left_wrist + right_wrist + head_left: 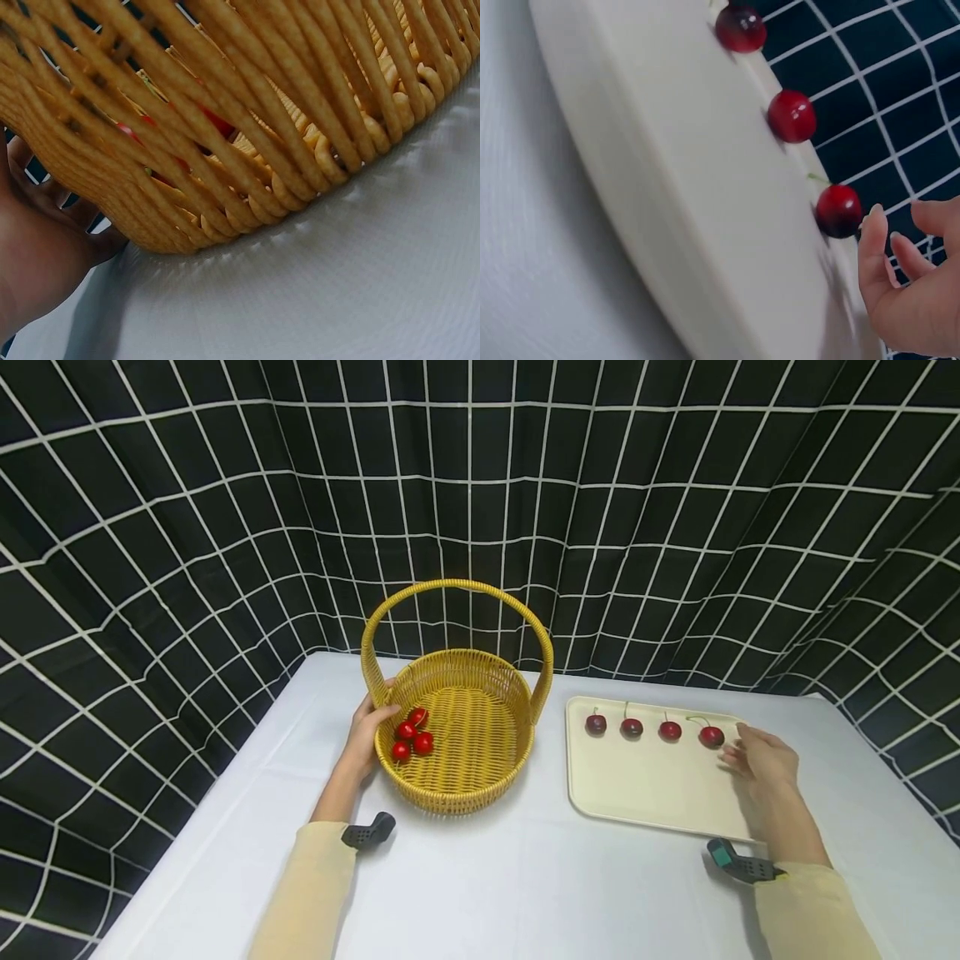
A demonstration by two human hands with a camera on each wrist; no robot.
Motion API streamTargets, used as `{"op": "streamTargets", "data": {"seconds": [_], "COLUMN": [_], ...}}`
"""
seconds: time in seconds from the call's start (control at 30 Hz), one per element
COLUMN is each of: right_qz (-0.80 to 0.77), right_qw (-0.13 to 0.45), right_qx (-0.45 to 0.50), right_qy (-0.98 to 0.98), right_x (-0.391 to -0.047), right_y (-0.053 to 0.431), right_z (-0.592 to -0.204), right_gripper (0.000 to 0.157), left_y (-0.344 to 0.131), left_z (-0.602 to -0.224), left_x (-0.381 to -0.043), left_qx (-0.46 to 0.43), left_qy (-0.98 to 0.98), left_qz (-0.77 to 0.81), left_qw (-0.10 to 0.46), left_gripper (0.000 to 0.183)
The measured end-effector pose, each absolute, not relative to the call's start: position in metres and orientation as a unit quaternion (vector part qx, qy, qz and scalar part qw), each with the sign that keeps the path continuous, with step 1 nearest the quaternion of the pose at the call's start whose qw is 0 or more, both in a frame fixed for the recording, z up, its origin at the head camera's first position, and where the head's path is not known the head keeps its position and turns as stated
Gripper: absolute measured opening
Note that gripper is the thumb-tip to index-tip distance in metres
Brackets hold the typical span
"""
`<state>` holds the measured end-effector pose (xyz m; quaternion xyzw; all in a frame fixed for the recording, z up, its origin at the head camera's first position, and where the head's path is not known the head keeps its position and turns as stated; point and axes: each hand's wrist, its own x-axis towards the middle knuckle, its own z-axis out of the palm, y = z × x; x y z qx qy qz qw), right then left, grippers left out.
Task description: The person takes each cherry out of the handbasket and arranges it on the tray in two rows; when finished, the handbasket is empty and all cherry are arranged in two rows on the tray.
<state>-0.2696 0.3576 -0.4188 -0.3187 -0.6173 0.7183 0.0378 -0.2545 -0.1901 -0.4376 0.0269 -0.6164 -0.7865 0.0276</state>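
At its left side, by the foot of the tall handle, my left hand [367, 731] grips the yellow wicker basket [480, 727], thumb over the rim. Several red cherries [423, 742] are grouped inside against the left wall; the left wrist view shows red glints through the weave. My right hand [767, 762] hovers at the right end of a cream tray [652, 785], fingers loosely bent and holding nothing. Nearest to its fingertips is the rightmost dark red cherry [840, 211], its green stem pointing left. More stemmed cherries [632, 727] line the tray's far side.
A white cloth [540, 877] covers the table. Black curtains [480, 510] with a white grid hang behind it and along both sides. The basket's arched handle [456, 583] rises high over its bowl.
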Motion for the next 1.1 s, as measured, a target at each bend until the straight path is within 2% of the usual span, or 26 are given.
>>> {"op": "streamTargets", "data": {"seconds": [0.1, 0.17, 0.3, 0.37, 0.67, 1.1], "right_qz": [0.753, 0.784, 0.84, 0.86, 0.891, 0.858], "right_qw": [0.039, 0.039, 0.032, 0.025, -0.014, -0.094], "right_qx": [-0.306, -0.292, -0.251, -0.222, -0.121, 0.043], "right_qy": [-0.581, -0.547, -0.48, -0.458, -0.437, -0.504], "right_x": [-0.265, -0.262, -0.255, -0.25, -0.236, -0.227], "right_y": [0.358, 0.357, 0.351, 0.347, 0.324, 0.285], "right_z": [-0.413, -0.409, -0.4, -0.396, -0.384, -0.374], "right_gripper": [0.067, 0.057, 0.026, 0.022, 0.023, 0.027], "left_y": [-0.19, -0.19, -0.189, -0.189, -0.189, -0.19], "left_z": [-0.437, -0.437, -0.437, -0.437, -0.437, -0.438], "left_x": [-0.255, -0.256, -0.257, -0.257, -0.257, -0.255], "left_qx": [0.027, 0.025, 0.022, 0.022, 0.021, 0.022], "left_qy": [-0.614, -0.614, -0.612, -0.611, -0.609, -0.62], "left_qz": [-0.788, -0.789, -0.79, -0.791, -0.793, -0.783], "left_qw": [0.027, 0.027, 0.027, 0.028, 0.029, 0.04], "left_gripper": [0.057, 0.057, 0.057, 0.057, 0.057, 0.057]}}
